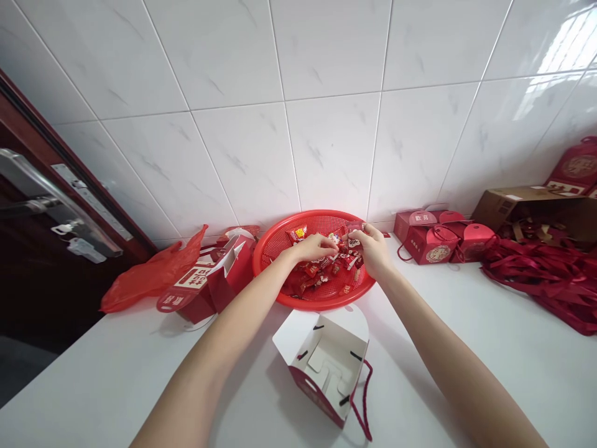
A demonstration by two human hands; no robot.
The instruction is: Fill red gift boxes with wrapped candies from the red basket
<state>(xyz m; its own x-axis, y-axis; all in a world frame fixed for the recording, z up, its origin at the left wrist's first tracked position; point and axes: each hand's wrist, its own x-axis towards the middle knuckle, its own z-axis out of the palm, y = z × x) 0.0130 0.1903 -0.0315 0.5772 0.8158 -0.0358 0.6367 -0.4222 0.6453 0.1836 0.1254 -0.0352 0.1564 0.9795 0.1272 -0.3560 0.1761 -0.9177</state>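
A red perforated plastic basket (268,246) against the wall holds several wrapped candies (321,270), mostly red. Over its middle, my left hand (313,247) is closed with its fingers curled together; whatever they grip, if anything, is hidden. At the basket's right side my right hand (374,250) pinches a wrapped candy (354,239) with white and red on it. In front of the basket stands an open gift box (321,392), white inside and red outside, with a dark red cord handle. Its inside shows folded bottom flaps and dark cord ends, and neither hand touches it.
Left of the basket are red gift boxes (228,280) and a red plastic bag (149,280). To the right stand closed red boxes (431,244), a heap of dark red ribbons (545,280) and a cardboard box (499,208). A door handle (60,199) is at far left.
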